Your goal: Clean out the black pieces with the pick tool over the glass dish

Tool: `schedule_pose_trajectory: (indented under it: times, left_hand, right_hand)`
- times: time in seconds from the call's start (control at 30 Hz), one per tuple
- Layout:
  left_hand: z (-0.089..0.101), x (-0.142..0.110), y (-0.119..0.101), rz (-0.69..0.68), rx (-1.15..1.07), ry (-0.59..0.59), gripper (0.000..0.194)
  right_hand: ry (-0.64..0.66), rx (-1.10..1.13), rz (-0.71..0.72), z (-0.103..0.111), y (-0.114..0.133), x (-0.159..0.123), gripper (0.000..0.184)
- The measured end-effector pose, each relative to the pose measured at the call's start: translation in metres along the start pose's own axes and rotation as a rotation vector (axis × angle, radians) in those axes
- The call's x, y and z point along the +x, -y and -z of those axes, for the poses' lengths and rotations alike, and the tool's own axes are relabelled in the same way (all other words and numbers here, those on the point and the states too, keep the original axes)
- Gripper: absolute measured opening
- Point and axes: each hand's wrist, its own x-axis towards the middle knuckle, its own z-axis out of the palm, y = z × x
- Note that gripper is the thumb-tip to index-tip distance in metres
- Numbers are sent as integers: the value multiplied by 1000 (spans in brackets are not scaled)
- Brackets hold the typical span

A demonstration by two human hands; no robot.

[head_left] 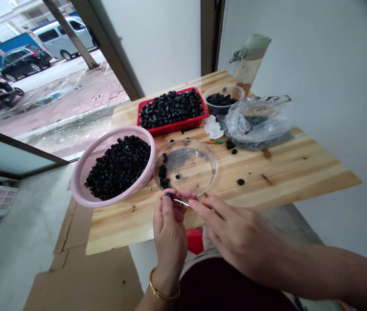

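Observation:
My left hand [169, 229] pinches a small black cap [169, 195] at its fingertips, just in front of the clear round dish [203, 177]. My right hand [235, 233] holds a thin metal pin [181, 201] whose tip points at that cap. The dish holds small grey metal bits and a few black caps. Left of it a pink basket [83, 172] is heaped with black caps. Both hands hover over the near edge of the wooden table [283, 172].
A red tray [173, 127] full of black caps sits at the back, with a clear tub [224, 100] of caps, a plastic bag [257, 121] and a green-lidded bottle [251, 60] to its right. Loose caps [241, 182] lie on the wood. Cardboard covers the floor at left.

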Motion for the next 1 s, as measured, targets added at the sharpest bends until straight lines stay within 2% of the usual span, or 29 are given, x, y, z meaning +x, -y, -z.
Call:
schedule_pose_trajectory:
  times: [0.17, 0.33, 0.47, 0.57, 0.67, 0.77, 0.87, 1.0]
  left_hand:
    - [-5, 0, 3, -15, -15, -32, 27]
    - [-15, 3, 5, 13, -159, -170, 28]
    - [-21, 5, 4, 64, -243, -226, 28]
    - [-22, 5, 3, 91, -299, -221, 27]
    - [-18, 6, 2, 116, -323, -188, 28]
    - [-11, 9, -2, 111, -271, -125, 24]
    - [-4, 13, -9, 117, -224, -33, 19]
    - [-1, 16, -17, 174, -250, 27, 17]
  right_hand:
    - [-34, -91, 44, -10, 8, -3, 44]
    - [-118, -178, -91, -34, 24, -5, 49]
    - [-220, -118, -186, -64, 29, -9, 44]
    - [-248, -19, -174, -75, 23, -12, 43]
    - [-143, 163, -170, -58, 13, -11, 45]
    - [32, 336, -168, -21, 1, -8, 46]
    - [39, 374, -168, 6, -8, -8, 45]
    - [36, 352, -176, 11, -15, -7, 44]
